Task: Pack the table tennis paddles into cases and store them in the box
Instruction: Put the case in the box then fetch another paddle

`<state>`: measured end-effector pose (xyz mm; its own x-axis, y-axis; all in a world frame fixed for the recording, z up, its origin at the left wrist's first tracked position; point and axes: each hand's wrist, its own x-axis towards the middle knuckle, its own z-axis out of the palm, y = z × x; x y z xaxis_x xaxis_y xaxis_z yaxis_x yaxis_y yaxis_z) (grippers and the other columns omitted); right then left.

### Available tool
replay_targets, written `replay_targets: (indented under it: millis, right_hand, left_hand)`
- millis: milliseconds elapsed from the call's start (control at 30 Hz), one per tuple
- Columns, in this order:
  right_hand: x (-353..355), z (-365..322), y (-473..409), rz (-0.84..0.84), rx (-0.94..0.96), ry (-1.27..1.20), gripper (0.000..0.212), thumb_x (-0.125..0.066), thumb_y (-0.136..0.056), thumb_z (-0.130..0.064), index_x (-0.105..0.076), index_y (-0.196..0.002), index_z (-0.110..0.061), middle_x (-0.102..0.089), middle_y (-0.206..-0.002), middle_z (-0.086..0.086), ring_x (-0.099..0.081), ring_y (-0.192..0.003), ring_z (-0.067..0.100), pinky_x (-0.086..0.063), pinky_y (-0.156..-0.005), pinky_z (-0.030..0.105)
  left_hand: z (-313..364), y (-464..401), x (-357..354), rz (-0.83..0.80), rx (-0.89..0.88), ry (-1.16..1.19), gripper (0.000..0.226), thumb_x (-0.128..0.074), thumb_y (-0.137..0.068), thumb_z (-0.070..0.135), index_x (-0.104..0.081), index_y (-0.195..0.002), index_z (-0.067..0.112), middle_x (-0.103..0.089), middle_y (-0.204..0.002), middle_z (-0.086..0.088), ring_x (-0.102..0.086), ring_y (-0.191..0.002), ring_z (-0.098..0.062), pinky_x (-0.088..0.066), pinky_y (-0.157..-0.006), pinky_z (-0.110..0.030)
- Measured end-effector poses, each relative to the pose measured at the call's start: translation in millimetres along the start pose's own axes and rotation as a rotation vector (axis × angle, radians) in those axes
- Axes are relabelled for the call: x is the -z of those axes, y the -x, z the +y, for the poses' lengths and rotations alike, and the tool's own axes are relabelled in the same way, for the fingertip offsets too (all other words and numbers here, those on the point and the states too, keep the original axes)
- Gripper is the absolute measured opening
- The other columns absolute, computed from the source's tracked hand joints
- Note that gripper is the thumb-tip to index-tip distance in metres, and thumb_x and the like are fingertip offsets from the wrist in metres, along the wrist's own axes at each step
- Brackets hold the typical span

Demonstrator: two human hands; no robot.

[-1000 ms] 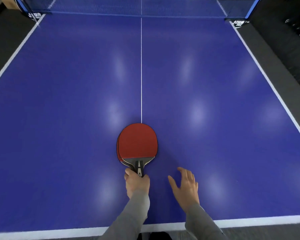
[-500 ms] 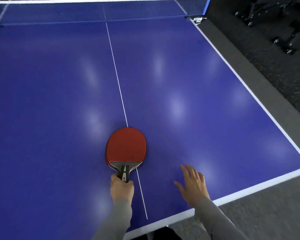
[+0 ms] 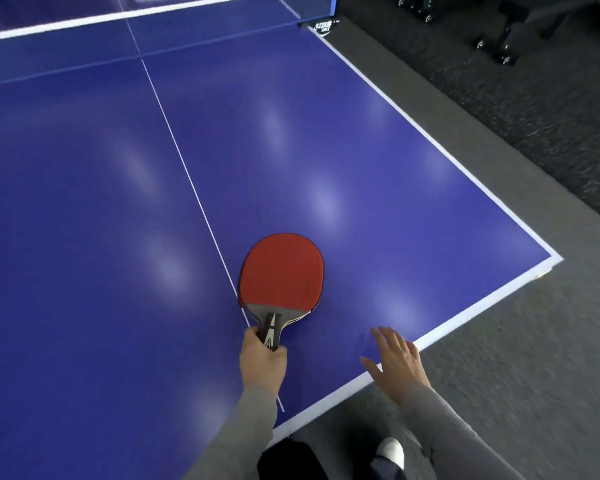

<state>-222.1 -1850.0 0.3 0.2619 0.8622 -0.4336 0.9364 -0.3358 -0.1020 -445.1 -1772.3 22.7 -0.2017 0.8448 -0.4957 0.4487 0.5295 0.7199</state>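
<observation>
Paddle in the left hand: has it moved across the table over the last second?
Yes. The paddle has shifted right of the white centre line, which it covered before.

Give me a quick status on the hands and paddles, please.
Left hand grips stacked paddles by the handles, over the table. Right hand open, empty. No case or box in view.

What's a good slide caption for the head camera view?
Left hand grips red paddle over blue table; right hand open.
</observation>
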Motion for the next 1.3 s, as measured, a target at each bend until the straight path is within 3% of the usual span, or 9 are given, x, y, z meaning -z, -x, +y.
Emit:
replay_targets:
  millis: [133, 400, 733, 933, 1133, 1300]
  right_hand:
    - [-13, 41, 19, -0.029, -0.024, -0.055, 0.063, -0.034, -0.096, -0.054, -0.018, -0.150, -0.026, -0.017, -0.158, -0.007, -0.010, -0.147, 0.012, -0.011, -0.118, 0.035]
    - [-29, 181, 67, -0.109, -0.097, -0.128, 0.063, -0.040, -0.096, -0.051, -0.022, -0.149, -0.023, -0.017, -0.158, -0.006, -0.011, -0.147, 0.013, -0.013, -0.117, 0.035]
    - [-26, 359, 124, -0.122, -0.327, -0.278, 0.056, -0.041, -0.096, -0.050, -0.031, -0.144, -0.023, -0.034, -0.151, -0.002, -0.024, -0.143, 0.018, -0.022, -0.113, 0.037]
    - [-32, 423, 145, -0.264, -0.479, -0.410, 0.063, -0.039, -0.093, -0.060, -0.031, -0.145, -0.026, -0.033, -0.152, -0.002, -0.028, -0.142, 0.019, -0.026, -0.113, 0.039]
    - [-23, 486, 126, -0.323, -0.551, -0.446, 0.059, -0.041, -0.095, -0.054, -0.031, -0.145, -0.027, -0.035, -0.152, 0.000, -0.028, -0.141, 0.019, -0.027, -0.111, 0.039]
    - [11, 558, 72, -0.306, -0.582, -0.418, 0.054, -0.041, -0.095, -0.051, -0.035, -0.142, -0.024, -0.038, -0.149, 0.001, -0.031, -0.140, 0.020, -0.029, -0.109, 0.039]
  left_hand:
    - [12, 30, -32, -0.018, -0.033, -0.043, 0.039, -0.059, -0.076, 0.002, -0.049, -0.110, 0.017, -0.059, -0.094, -0.003, -0.055, -0.076, -0.018, -0.037, -0.057, -0.025]
    - [36, 121, -140, -0.064, -0.040, -0.035, 0.034, -0.060, -0.079, 0.001, -0.046, -0.104, 0.018, -0.057, -0.090, 0.000, -0.058, -0.077, -0.019, -0.045, -0.067, -0.034]
    - [80, 224, -290, -0.220, -0.121, -0.086, 0.032, -0.058, -0.078, 0.000, -0.048, -0.102, 0.019, -0.059, -0.089, 0.002, -0.056, -0.073, -0.010, -0.041, -0.071, -0.029]
    - [110, 252, -361, -0.324, -0.231, -0.220, 0.033, -0.059, -0.076, 0.000, -0.050, -0.105, 0.014, -0.060, -0.093, -0.003, -0.058, -0.081, -0.022, -0.043, -0.075, -0.028]
    - [150, 256, -443, -0.407, -0.307, -0.318, 0.047, -0.061, -0.076, 0.001, -0.049, -0.121, 0.005, -0.062, -0.109, -0.014, -0.062, -0.100, -0.032, -0.049, -0.091, -0.038]
    - [197, 242, -531, -0.448, -0.304, -0.279, 0.045, -0.061, -0.074, 0.000, -0.051, -0.117, 0.006, -0.061, -0.104, -0.009, -0.057, -0.087, -0.024, -0.041, -0.078, -0.026]
